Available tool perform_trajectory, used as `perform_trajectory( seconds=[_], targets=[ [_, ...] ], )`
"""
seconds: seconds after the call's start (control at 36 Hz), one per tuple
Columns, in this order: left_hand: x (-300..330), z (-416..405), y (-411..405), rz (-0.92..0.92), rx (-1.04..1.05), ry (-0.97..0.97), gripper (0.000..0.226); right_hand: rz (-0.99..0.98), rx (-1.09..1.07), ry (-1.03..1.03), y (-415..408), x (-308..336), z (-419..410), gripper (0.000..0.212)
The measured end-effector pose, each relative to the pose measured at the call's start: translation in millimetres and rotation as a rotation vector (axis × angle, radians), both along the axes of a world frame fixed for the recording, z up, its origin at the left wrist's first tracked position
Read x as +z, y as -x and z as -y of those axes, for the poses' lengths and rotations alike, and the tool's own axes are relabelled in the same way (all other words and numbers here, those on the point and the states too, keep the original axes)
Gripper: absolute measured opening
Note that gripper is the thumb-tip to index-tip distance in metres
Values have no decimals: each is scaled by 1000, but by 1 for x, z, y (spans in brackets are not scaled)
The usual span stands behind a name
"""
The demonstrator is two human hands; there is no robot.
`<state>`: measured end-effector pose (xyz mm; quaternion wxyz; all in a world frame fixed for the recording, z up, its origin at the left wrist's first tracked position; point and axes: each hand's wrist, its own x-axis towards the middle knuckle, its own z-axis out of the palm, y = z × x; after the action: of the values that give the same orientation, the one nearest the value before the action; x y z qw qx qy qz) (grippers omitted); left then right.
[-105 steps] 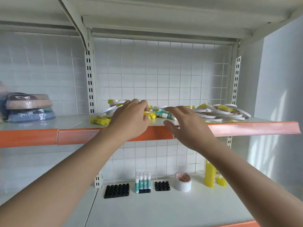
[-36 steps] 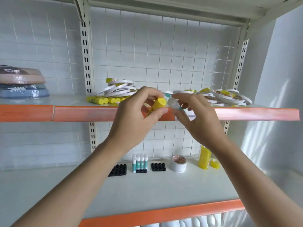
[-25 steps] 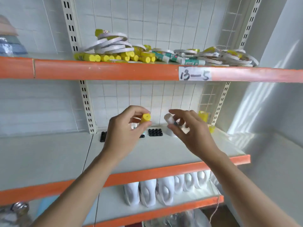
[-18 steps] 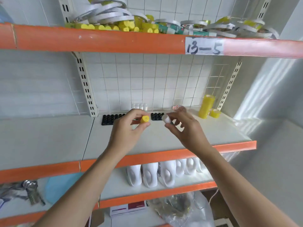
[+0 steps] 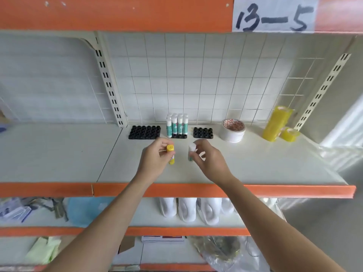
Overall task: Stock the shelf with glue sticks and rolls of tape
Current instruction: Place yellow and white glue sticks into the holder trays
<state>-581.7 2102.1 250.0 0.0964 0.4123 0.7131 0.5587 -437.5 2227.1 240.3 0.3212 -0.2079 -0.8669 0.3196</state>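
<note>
Orange shelf edge [image 5: 117, 14] (label [image 5: 275, 14] "13—5") — left hand [image 5: 155, 161] pinches yellow glue stick [image 5: 170, 154], right hand [image 5: 208, 161] a white-capped one [image 5: 191, 152].

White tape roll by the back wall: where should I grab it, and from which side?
Take the white tape roll from above, thumb in the open core and fingers on the front outer wall. It lies flat with the hole facing up, and its front is clear, while the grid wall stands close behind.

Location: a shop or stockroom. Metal shelving [image 5: 216, 169] with orange front edges [image 5: 294, 190] runs in tiers. A handwritten label [image 5: 275, 14] reads "13-5". Goods stand in groups: glue sticks [image 5: 176, 124], tape rolls [image 5: 233, 130], white bottles [image 5: 186, 210] below.
</note>
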Motion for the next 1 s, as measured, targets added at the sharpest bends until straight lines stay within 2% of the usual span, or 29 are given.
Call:
perform_trajectory(
  seconds=[0.33, 0.64, 0.81, 0.94, 1.0],
  targets=[
    [-12, -22, 43, -24, -16, 39, 24, -8, -109, 72, 55, -23, -7, 16],
    [-29, -33, 68, -27, -107, 48, 27, 97, -267, 105, 76, -41, 4, 45],
    [-46, -30, 73, -137, -206, 194, 19, 145, -312, 64, 77, -44, 4, 47],
    [-54, -26, 82, -140, -193, 245, 12, 169, -338, 59, 79, -45, 4, 48],
    [-53, -28, 85, -139, -181, 240, 19, 177, -341, 57, 80, -45, 5, 48]
  ],
)
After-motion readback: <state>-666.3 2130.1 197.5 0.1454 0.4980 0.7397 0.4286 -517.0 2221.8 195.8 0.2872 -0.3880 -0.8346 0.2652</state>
